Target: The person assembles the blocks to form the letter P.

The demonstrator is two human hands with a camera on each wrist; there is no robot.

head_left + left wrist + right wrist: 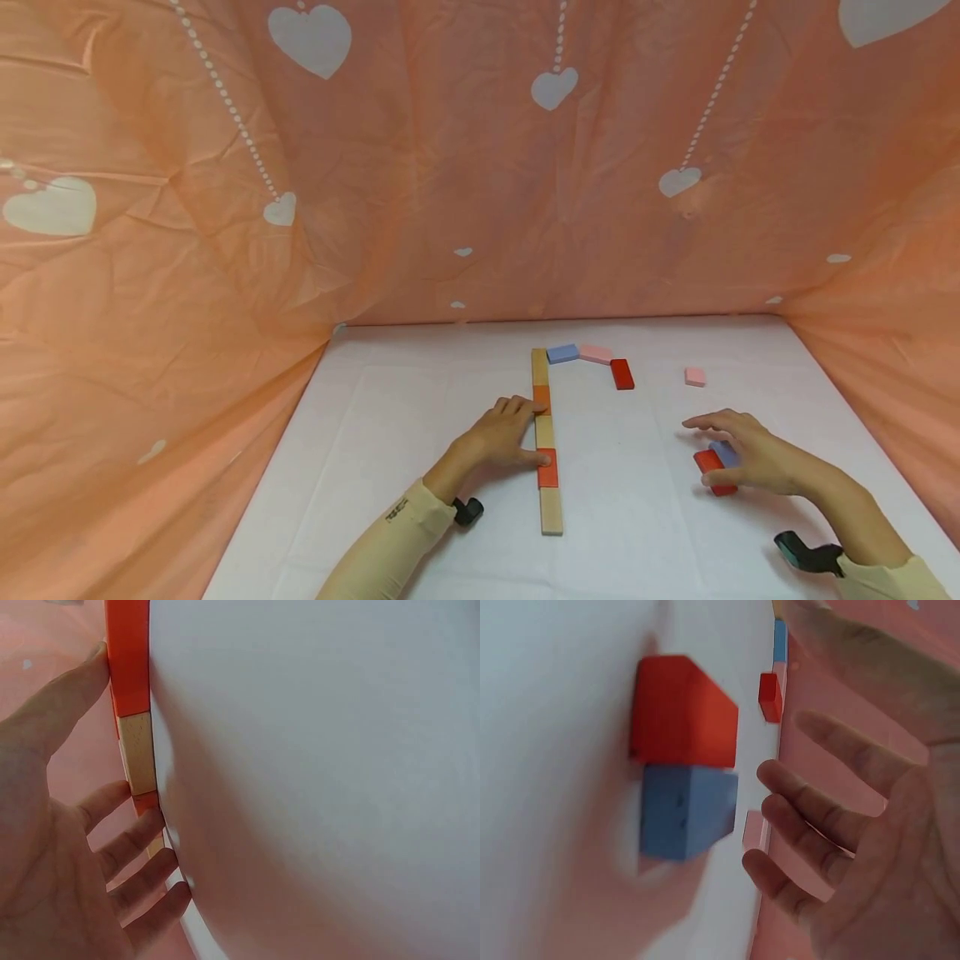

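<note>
A straight row of flat blocks runs front to back, with plain wood pieces such as the nearest wooden block (551, 512) between an orange block (542, 400) and an orange-red block (548, 475). My left hand (501, 435) touches this row from its left side, fingers spread and fairly straight, thumb on the orange-red block. On the right, my right hand (763, 457) hovers with spread fingers around a red block (682, 712) and a blue block (686, 814). These two lie side by side, and the right wrist view shows a gap between them and the fingers.
From the row's far end a blue block (562, 354), a pink block (596, 355) and a red block (622, 374) curve rightward. A small pink block (694, 377) lies alone farther right. A peach curtain (480, 208) hangs behind the white table (420, 375).
</note>
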